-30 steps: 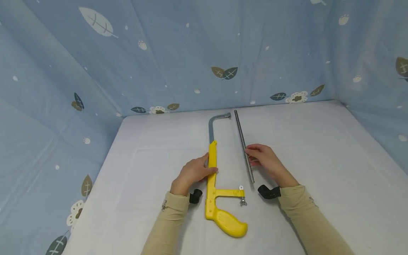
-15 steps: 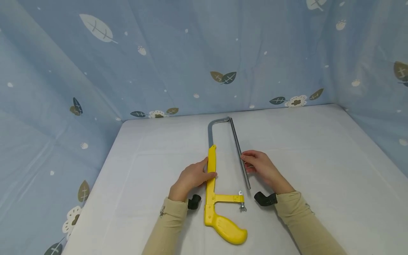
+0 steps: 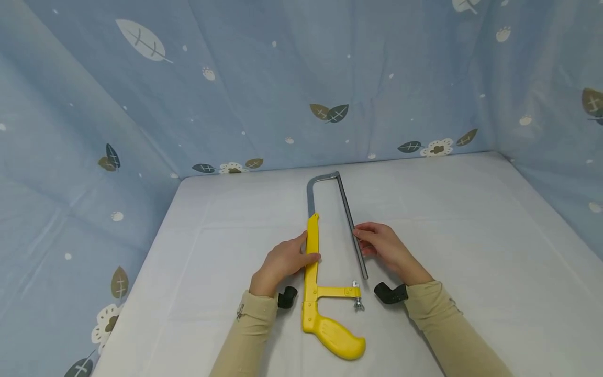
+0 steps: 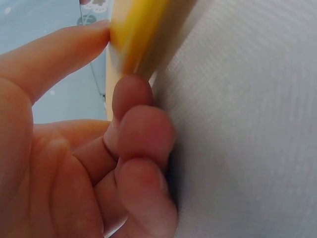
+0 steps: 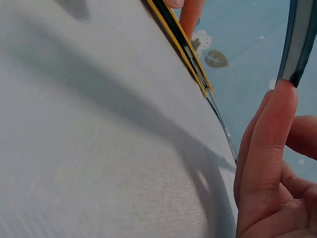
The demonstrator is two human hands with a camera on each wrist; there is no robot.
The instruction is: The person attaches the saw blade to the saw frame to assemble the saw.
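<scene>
A yellow hacksaw frame (image 3: 313, 235) with a grey bent front bar lies on the white table. My left hand (image 3: 282, 262) grips its spine, thumb over the top; the left wrist view shows fingertips against the yellow frame (image 4: 143, 29). My right hand (image 3: 383, 246) pinches a grey hacksaw blade (image 3: 346, 204) near its middle. Teeth show along one edge of the blade (image 5: 299, 34) in the right wrist view. Its far end meets the front bar's tip; whether it is hooked there cannot be made out. The near end is apart from the wing nut (image 3: 359, 305).
The saw's yellow handle (image 3: 339, 337) points toward the person. Black wrist cameras sit by each hand, the left one (image 3: 287, 297) beside the frame and the right one (image 3: 390, 293) near the blade's end. A blue patterned curtain (image 3: 282, 78) hangs behind the table (image 3: 471, 220).
My right hand has carried the blade leftward, bringing its far end from beside the front bar to its tip. The left hand keeps its grip on the frame.
</scene>
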